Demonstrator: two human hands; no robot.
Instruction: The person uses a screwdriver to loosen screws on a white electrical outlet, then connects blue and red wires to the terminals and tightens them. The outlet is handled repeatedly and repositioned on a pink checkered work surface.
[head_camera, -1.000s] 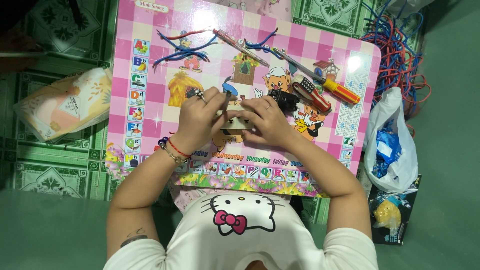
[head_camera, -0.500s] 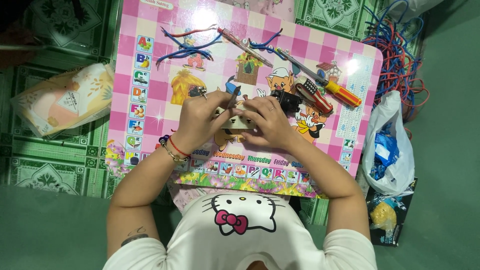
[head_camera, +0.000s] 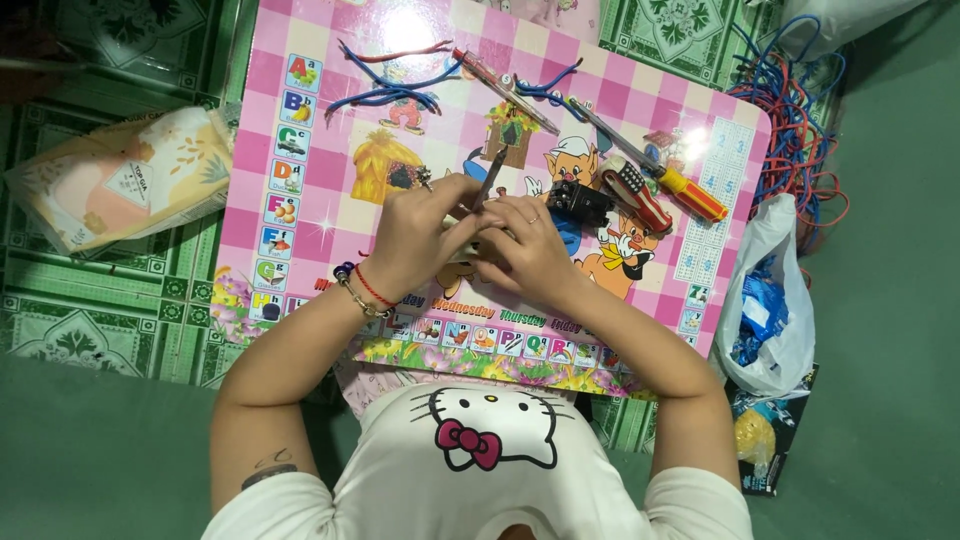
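Both my hands meet over the middle of a pink checkered picture table (head_camera: 300, 95). My left hand (head_camera: 420, 235) and my right hand (head_camera: 530, 245) close together around a small pale object (head_camera: 462, 252), mostly hidden by the fingers. A thin dark tool (head_camera: 492, 175) sticks up from between the hands; which hand grips it I cannot tell. A beaded bracelet and red thread circle my left wrist.
Blue and red wire pieces (head_camera: 395, 88) lie at the table's far side. A red-and-yellow screwdriver (head_camera: 680, 190), a red tool (head_camera: 635, 190) and a black part (head_camera: 575, 200) lie right of my hands. A wire bundle (head_camera: 790, 120) and white plastic bag (head_camera: 765, 300) sit right, a printed bag (head_camera: 120, 180) left.
The hands have stayed together over the small object with slight finger shifts; the thin dark tool now points up from between them. The view has shifted a little.
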